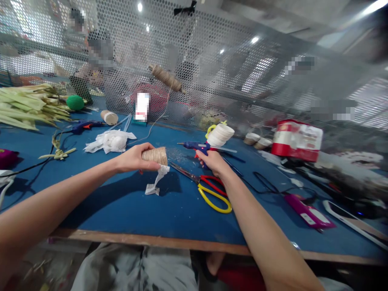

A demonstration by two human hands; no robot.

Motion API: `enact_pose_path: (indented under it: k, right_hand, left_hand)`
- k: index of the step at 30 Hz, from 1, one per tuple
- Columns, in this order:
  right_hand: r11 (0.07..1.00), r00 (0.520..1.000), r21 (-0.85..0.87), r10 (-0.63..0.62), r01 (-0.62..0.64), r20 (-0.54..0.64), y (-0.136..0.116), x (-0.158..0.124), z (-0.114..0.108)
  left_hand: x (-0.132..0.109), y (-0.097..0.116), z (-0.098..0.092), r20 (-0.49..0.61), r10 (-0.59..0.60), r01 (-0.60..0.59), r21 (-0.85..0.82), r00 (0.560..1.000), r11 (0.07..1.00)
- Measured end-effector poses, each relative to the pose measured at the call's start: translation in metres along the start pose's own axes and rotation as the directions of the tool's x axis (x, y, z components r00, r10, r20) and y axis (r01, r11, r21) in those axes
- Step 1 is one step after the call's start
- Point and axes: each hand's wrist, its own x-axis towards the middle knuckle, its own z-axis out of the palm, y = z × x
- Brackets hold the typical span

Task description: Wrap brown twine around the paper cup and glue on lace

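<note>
My left hand (138, 157) is closed around a twine-wrapped roll (155, 156) held on its side above the table. From the roll's right end hangs a white strip (158, 180), its lower end near the tabletop. My right hand (210, 161) grips a blue glue gun (194, 145) by its handle, nozzle pointing left towards the roll, with a gap between them. A clear glue stick (228, 150) juts from the gun's back. Below and between my hands lie scissors (214, 194) with one red and one yellow handle, blades towards the roll.
A crumpled white cloth (110, 140), a second glue gun (86, 126) and a cardboard tube (109, 117) lie left. White rolls (220, 134) stand behind my right hand. A purple box (309, 212) with cables lies right. A perforated metal screen (194, 60) closes off the back, with a twine spool (166, 78) against it.
</note>
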Motion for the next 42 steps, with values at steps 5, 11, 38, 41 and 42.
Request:
enact_pose_path:
  k: [5,11,38,41,42]
  right_hand:
    - [0.984,1.0,-0.174,0.02,-0.021,-0.005,0.012,0.01,0.013]
    - [0.936,0.995,-0.349,-0.077,0.049,-0.066,-0.003,-0.001,0.007]
    - [0.713,0.721,0.208,-0.692,0.67,0.051,-0.07,-0.086,0.021]
    - [0.742,0.754,0.154,-0.655,0.652,-0.038,-0.066,-0.083,0.02]
    - [0.752,0.763,0.13,-0.643,0.646,-0.068,-0.064,-0.081,0.02]
  left_hand:
    - [-0.001,0.0,0.001,0.025,-0.009,0.011,-0.088,1.0,0.996]
    - [0.0,0.0,0.002,0.017,-0.02,0.023,-0.222,1.0,0.975]
    - [-0.001,-0.012,0.016,0.282,-0.016,0.212,-0.682,0.959,0.7]
    - [-0.001,-0.016,0.02,0.403,-0.01,0.309,-0.683,0.915,0.662]
    - [-0.001,-0.015,0.021,0.41,-0.019,0.317,-0.676,0.912,0.665]
